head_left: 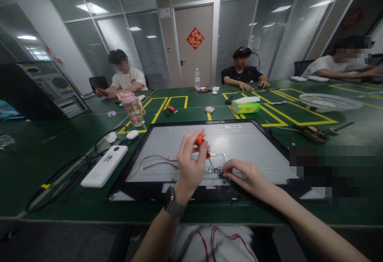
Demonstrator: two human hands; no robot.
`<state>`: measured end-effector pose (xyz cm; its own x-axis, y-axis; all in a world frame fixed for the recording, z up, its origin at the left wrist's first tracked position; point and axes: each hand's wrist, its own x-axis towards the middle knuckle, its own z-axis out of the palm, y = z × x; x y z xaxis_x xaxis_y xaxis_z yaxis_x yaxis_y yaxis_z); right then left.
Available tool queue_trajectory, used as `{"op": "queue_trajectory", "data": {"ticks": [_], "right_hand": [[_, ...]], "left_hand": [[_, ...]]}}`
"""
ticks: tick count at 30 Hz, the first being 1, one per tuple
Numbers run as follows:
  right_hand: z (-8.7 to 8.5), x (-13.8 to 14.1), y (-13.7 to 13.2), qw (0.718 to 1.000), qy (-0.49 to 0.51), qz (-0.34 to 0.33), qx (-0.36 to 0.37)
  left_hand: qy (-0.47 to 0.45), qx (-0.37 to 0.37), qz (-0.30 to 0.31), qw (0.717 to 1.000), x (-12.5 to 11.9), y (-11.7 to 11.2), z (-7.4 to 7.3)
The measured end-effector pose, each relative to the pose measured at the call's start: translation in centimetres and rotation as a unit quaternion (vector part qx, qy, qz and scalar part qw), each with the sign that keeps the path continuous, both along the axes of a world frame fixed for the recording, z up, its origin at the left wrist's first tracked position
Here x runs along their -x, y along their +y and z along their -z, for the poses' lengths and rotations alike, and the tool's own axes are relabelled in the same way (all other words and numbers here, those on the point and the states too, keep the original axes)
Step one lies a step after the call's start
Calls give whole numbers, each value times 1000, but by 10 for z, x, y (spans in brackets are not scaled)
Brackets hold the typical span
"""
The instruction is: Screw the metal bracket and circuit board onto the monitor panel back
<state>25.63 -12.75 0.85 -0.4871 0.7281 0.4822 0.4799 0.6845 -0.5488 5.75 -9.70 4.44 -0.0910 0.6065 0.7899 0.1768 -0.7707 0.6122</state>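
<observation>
A flat display panel (167, 138) with a grey back and black frame lies on the table before me. My left hand (190, 158) is closed around a screwdriver (201, 140) with an orange and black handle. Its shaft slants down to a small circuit board (213, 170) near the panel's front edge. At the right end of that board, my right hand (247, 174) has its thumb and index finger closed on the edge, though its fingertips partly hide the contact. Thin wires (158, 157) run across the panel's left part.
Left of the panel are a white power bank (104, 166), black cables (60, 186) and a pink-lidded bottle (133, 110). Behind it stands a green tissue pack (247, 105). A dark tool (314, 133) lies to the right. Several people sit across the green table (185, 114).
</observation>
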Motion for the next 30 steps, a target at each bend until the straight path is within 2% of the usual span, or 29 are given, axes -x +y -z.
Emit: {"op": "queue_trajectory", "data": {"ticks": [6, 10, 15, 25, 30], "right_hand": [[1, 0, 2, 997, -2, -59, -59], [5, -2, 3, 996, -15, -44, -74], [4, -1, 2, 987, -71, -76, -119], [1, 2, 8, 975, -155, -47, -149], [2, -3, 13, 957, -221, -60, -176]], "left_hand": [[1, 3, 5, 1000, 0, -1, 0], [9, -3, -1, 1000, 0, -1, 0], [11, 2, -4, 1000, 0, -1, 1], [16, -4, 4, 1000, -1, -2, 0], [19, -5, 3, 1000, -1, -2, 1]]}}
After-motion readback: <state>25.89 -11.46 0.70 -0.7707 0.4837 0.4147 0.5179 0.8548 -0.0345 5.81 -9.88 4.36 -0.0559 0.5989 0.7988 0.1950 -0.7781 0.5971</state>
